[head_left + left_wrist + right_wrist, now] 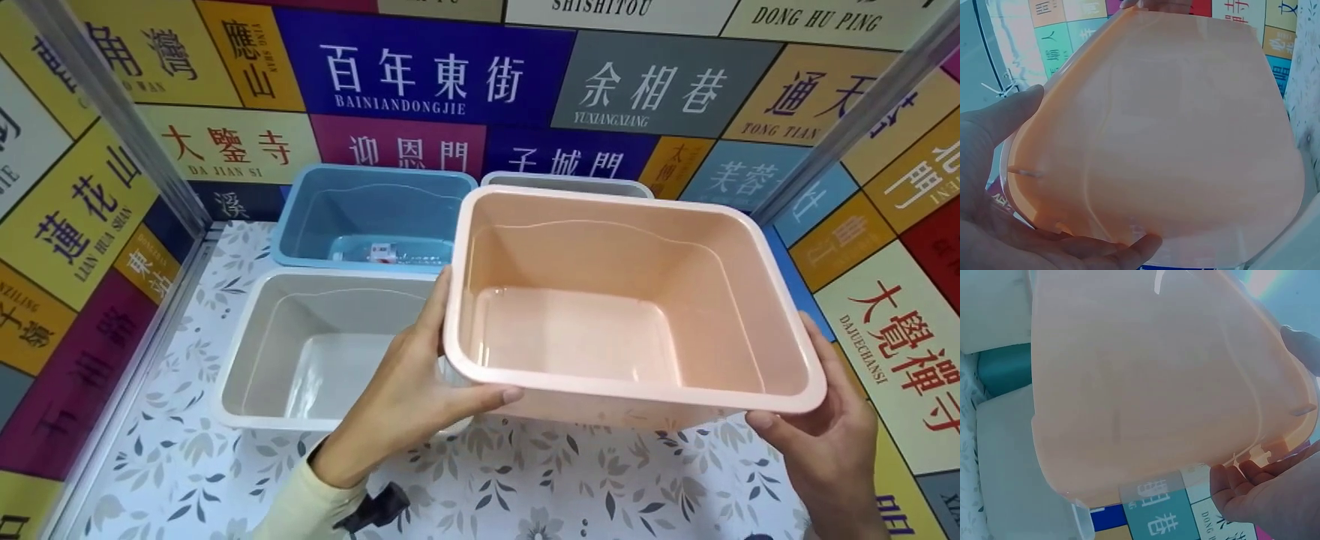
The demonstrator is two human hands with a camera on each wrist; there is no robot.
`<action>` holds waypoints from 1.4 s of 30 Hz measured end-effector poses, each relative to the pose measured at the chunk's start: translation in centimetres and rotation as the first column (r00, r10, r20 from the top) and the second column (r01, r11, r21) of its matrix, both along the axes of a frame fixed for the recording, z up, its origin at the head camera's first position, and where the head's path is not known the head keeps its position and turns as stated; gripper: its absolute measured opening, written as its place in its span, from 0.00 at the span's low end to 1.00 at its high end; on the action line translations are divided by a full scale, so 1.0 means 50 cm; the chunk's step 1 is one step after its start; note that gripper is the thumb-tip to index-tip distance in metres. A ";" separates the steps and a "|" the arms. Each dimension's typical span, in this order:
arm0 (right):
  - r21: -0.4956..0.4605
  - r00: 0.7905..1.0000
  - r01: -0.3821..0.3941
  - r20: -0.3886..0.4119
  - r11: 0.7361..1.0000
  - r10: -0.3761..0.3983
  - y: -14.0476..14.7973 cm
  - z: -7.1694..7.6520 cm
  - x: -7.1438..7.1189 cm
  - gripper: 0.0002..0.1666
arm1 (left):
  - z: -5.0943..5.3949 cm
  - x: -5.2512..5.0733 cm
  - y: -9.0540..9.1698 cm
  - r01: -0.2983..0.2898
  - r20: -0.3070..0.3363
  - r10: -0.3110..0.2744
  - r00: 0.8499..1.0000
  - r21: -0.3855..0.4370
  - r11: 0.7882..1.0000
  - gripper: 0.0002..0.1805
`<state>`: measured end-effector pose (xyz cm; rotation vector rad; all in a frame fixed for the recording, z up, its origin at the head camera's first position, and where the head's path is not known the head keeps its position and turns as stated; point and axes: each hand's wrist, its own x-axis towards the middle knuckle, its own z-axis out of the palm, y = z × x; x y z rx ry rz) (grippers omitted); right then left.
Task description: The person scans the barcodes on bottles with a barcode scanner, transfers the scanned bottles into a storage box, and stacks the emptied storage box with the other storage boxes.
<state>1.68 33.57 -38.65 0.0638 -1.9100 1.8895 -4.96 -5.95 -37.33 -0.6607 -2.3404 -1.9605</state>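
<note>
A peach plastic bin (577, 259) is held up off the table between both hands, with its inside facing up and toward me. My left hand (409, 390) grips its left end, thumb on the near wall under the rim. At the right end my right hand (832, 435) grips the rim, thumb below the near corner. Fingers of the left hand (1033, 236) lie against the outer wall in the left wrist view. From the right wrist view, the right hand (1275, 489) has its fingers curled under the rim.
A light grey bin (262, 367) stands at left on the leaf-patterned table (517, 495). Behind it is a blue bin (307, 210) with a clear labelled object (384, 253) inside. Another grey bin (570, 180) shows partly behind the peach one. Sign-printed panels (427, 67) enclose the table.
</note>
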 end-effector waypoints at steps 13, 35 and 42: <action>-0.011 0.954 -0.217 -0.214 0.976 0.210 -0.046 0.000 -0.038 0.63 | 0.021 -0.004 -0.059 -0.025 0.049 0.024 0.999 0.003 1.000 0.79; 0.049 0.890 -0.373 -0.265 0.927 0.372 -0.117 0.013 -0.085 0.56 | 0.015 -0.010 -0.168 -0.050 0.071 0.046 0.996 0.061 0.997 0.76; 0.097 0.886 -0.384 -0.241 0.918 0.397 -0.139 0.012 -0.095 0.56 | 0.012 -0.009 -0.199 -0.060 0.098 0.053 0.994 0.062 0.996 0.76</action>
